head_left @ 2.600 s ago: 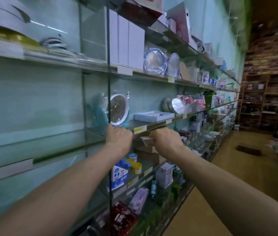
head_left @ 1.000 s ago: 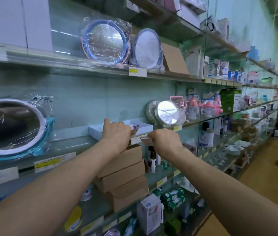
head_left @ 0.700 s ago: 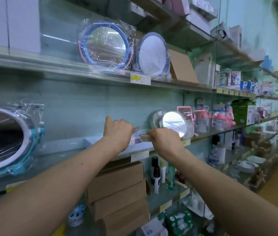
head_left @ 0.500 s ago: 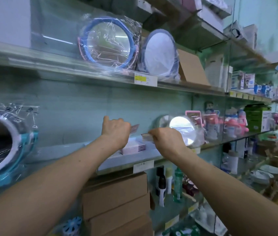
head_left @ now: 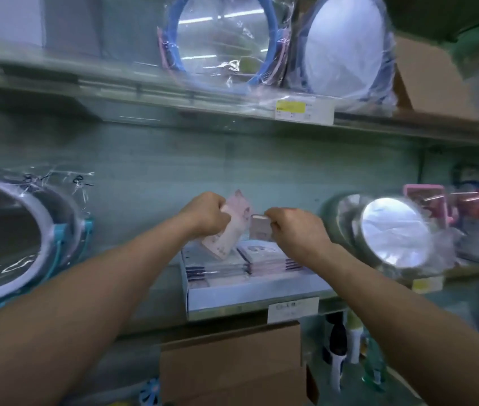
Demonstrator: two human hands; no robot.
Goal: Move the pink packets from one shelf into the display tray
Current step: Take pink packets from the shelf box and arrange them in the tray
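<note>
A white display tray (head_left: 250,298) sits on the middle glass shelf and holds several flat packets (head_left: 264,256) stacked in two piles. My left hand (head_left: 206,213) grips a pink packet (head_left: 234,230) that tilts down over the left pile, its lower end close to or touching the pile. My right hand (head_left: 294,230) holds a second pink packet (head_left: 260,230) upright above the right pile, just right of the first one. Both hands are above the tray's back half.
Wrapped round mirrors stand on either side of the tray, a teal one (head_left: 18,238) at left and a silver one (head_left: 393,232) at right. More mirrors (head_left: 220,42) sit on the shelf above. Brown cardboard boxes (head_left: 232,367) and bottles (head_left: 338,347) fill the shelf below.
The view has closed in on the tray. Both hands have moved over it, and the left hand's packet has tipped downward onto the left pile.
</note>
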